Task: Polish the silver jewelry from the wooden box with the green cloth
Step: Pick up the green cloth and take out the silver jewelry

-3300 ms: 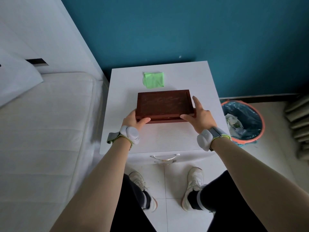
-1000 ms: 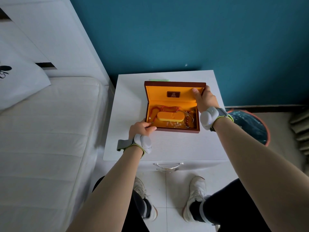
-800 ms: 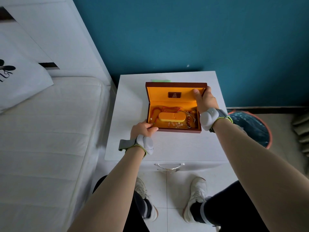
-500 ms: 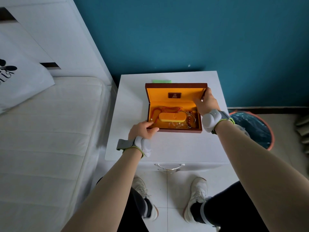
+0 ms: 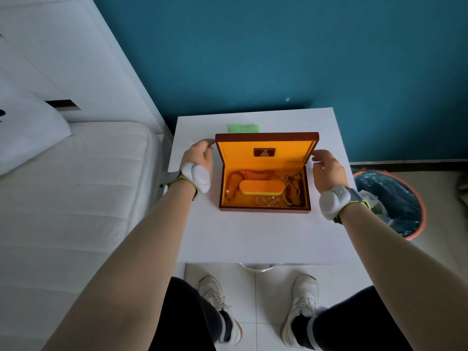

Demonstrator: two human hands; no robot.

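Observation:
The wooden box stands open on the white nightstand, its lid upright and its lining orange. Inside lie a red bead necklace, a silver bangle, other beaded pieces and an orange cushion. The green cloth lies behind the lid, mostly hidden. My left hand hovers at the lid's left edge, fingers apart. My right hand is beside the lid's right edge, fingers apart, holding nothing.
A white bed runs along the left of the nightstand. An orange-rimmed waste bin with a dark liner stands on the floor at the right. The blue wall is close behind. My feet are under the front edge.
The closed box was opened. My left hand left the box's front left corner and rose to the lid's left edge. My right hand released the lid's right corner and drew slightly away.

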